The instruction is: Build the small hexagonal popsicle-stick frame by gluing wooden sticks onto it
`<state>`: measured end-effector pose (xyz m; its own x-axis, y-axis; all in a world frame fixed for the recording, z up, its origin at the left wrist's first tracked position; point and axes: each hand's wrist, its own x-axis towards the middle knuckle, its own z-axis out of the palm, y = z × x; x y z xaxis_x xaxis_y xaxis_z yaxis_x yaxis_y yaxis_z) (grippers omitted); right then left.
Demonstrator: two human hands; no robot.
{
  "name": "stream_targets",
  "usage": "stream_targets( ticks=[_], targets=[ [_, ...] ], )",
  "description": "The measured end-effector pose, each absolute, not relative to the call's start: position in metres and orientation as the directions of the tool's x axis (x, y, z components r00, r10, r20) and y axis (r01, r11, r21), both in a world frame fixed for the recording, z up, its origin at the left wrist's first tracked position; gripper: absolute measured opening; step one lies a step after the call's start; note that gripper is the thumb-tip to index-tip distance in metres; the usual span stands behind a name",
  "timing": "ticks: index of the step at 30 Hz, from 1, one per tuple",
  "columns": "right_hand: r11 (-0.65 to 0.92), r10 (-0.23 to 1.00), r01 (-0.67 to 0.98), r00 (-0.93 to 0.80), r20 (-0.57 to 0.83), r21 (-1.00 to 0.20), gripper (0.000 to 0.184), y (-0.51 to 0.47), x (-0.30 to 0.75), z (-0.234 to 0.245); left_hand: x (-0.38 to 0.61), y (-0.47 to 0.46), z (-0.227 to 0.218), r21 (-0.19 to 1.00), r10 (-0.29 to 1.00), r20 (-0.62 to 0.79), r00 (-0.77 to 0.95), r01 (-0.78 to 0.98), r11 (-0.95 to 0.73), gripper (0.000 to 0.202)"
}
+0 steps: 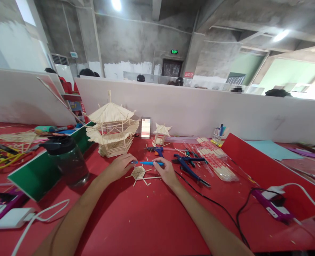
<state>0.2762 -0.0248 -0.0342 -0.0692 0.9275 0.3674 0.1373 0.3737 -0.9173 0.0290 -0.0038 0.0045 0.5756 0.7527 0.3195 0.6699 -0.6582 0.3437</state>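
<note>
Right now, mid-frame, the right hand [166, 171] pinches a blue pen [147, 163] just beyond the hexagonal stick piece [138, 172] on the red table [141, 220], while whether the left hand's [123, 165] bent fingers grip anything I cannot tell.

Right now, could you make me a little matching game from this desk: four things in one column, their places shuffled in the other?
Things
1. blue pen
2. water bottle
3. small stick pavilion
4. hexagonal stick piece

Places
A. beside the green board
B. lying flat on the red table
C. to the right of the larger pavilion
D. in the right hand

Pairs: 1-D, 2-A, 3-C, 4-B
</note>
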Motion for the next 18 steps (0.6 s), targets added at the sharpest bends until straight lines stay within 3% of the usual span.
stream_targets(
  ticks=[12, 18],
  targets=[
    [0.432, 0.901, 0.199, -0.143, 0.41, -0.88, 0.023, -0.0269, 0.2755, -0.0338, 0.0342, -0.0042, -0.0008, 0.368, 0.75, 0.299, 0.59, 0.654, -0.661, 0.03],
    [0.446, 0.891, 0.173, -0.183, 0.416, -0.878, 0.025, -0.0277, 0.2762, -0.035, 0.0387, -0.007, 0.0005, 0.445, 0.767, 0.313, 0.56, 0.627, -0.64, 0.031]
  ],
)
